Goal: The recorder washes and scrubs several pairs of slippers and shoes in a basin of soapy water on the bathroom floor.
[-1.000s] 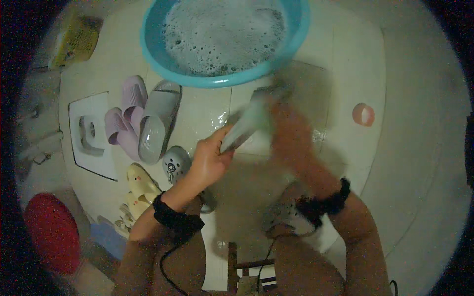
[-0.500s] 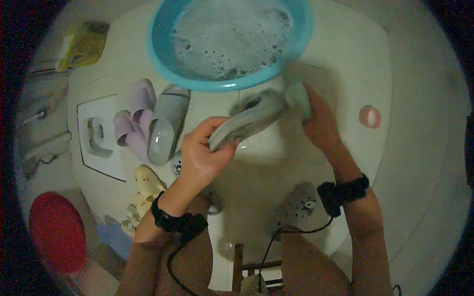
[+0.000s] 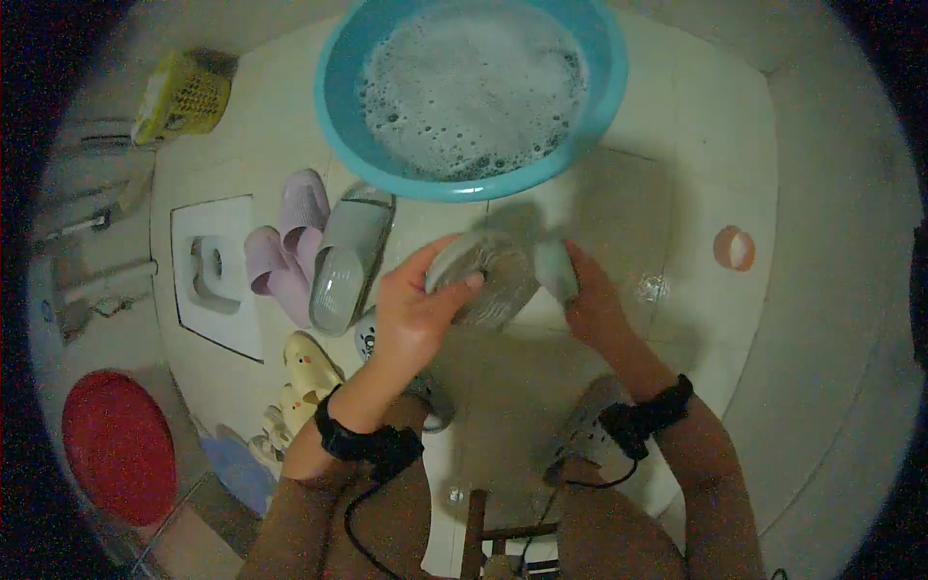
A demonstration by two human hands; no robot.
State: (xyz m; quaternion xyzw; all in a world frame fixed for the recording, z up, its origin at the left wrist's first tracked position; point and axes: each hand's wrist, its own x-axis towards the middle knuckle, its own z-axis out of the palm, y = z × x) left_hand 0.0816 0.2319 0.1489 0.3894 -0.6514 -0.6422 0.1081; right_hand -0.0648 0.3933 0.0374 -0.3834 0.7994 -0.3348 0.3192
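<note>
A grey slipper [image 3: 498, 280] is gripped at one end by my left hand [image 3: 416, 304], with the thumb across its pale, worn-looking face. It is held in the air below the basin, its broad face turned up. My right hand [image 3: 594, 300] is closed around a pale green scrubber [image 3: 556, 271], whose exact kind is blurred. That scrubber is up against the slipper's right end; whether it presses there I cannot tell. Just beyond both hands stands a blue basin [image 3: 469, 188] of foamy water.
Left of my hands lie a grey slipper [image 3: 353, 232], lilac slippers [image 3: 280, 261] and yellow slippers [image 3: 309, 362]. Further left are a squat toilet [image 3: 217, 275], a yellow basket [image 3: 193, 97] and a red round object [image 3: 121, 445]. A pinkish ring-shaped thing [image 3: 735, 248] lies at right.
The slipper has turned from edge-on to show its broad face. My right hand with the scrubber has come down and left, nearer to my left hand. The view has shifted slightly.
</note>
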